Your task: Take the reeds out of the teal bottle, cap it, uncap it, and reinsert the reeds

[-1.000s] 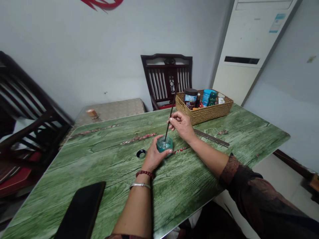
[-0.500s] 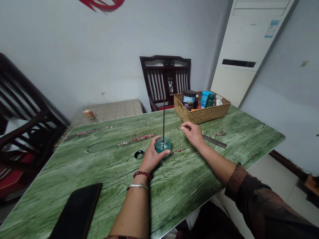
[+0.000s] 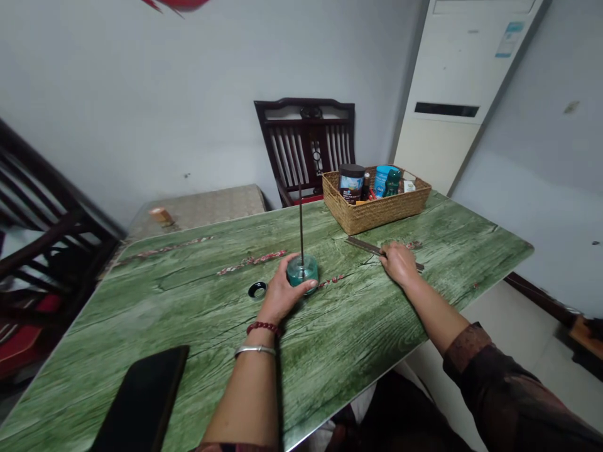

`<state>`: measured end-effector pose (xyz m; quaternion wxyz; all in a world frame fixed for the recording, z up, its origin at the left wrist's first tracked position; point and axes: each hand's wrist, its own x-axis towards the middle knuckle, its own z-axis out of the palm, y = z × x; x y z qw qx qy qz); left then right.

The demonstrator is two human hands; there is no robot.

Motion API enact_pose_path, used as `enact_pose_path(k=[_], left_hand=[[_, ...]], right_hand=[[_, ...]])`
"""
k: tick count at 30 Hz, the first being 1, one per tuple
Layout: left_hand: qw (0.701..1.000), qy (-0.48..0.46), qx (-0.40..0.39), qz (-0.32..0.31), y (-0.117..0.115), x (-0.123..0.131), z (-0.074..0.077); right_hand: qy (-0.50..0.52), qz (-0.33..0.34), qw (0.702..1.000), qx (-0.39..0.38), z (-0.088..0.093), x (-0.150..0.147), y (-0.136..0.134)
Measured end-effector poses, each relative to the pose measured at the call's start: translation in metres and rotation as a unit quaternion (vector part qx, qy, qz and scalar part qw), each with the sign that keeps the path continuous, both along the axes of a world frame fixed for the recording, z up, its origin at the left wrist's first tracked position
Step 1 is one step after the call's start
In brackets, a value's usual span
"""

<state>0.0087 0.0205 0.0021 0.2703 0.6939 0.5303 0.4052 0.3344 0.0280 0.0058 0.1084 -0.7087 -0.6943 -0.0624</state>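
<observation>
A small teal glass jar [image 3: 302,270] stands on the green table [image 3: 188,314], and a thin dark stick [image 3: 300,220] rises upright out of it. My left hand [image 3: 281,292] is wrapped round the jar from the near side. My right hand [image 3: 399,263] rests farther right on a bundle of thin dark sticks [image 3: 365,245] that lies flat on the table. Its fingers are curled over the sticks. A small black lid [image 3: 257,289] lies just left of the jar.
A woven basket [image 3: 377,210] with jars and bottles sits at the table's far edge. A black phone [image 3: 141,402] lies near the front left. A dark wooden chair [image 3: 306,147] stands behind the table, another chair at far left, a white air conditioner [image 3: 452,94] at back right.
My right hand let go of the stick, which now stands upright in the jar, and moved right onto the bundle of sticks. My left hand stayed on the jar.
</observation>
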Motion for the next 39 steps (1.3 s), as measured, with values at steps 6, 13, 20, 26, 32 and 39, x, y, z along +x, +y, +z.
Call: enact_pose_path(k=[6, 13, 20, 26, 32, 39], left_hand=[[1.0, -0.013, -0.008, -0.004, 0.0, 0.0, -0.002], [1.0, -0.009, -0.006, -0.005, -0.001, 0.0, 0.0], [1.0, -0.022, 0.0, -0.012, -0.002, 0.001, 0.001], [1.0, -0.025, -0.004, -0.013, -0.001, 0.001, -0.001], [0.999, -0.029, 0.0, -0.015, -0.001, 0.001, 0.0], [1.0, -0.024, -0.006, -0.013, -0.002, 0.002, 0.002]], right_hand=[[-0.006, 0.007, 1.0, -0.005, -0.002, 0.001, 0.0], [-0.004, 0.017, 1.0, -0.013, 0.001, -0.007, -0.003], [0.089, 0.042, 0.993, 0.066, 0.018, -0.014, -0.009], [0.403, 0.157, 0.881, 0.191, 0.061, -0.038, -0.004], [0.648, 0.271, 0.695, 0.154, 0.101, -0.099, 0.002], [0.646, 0.296, 0.694, 0.121, 0.098, -0.144, 0.014]])
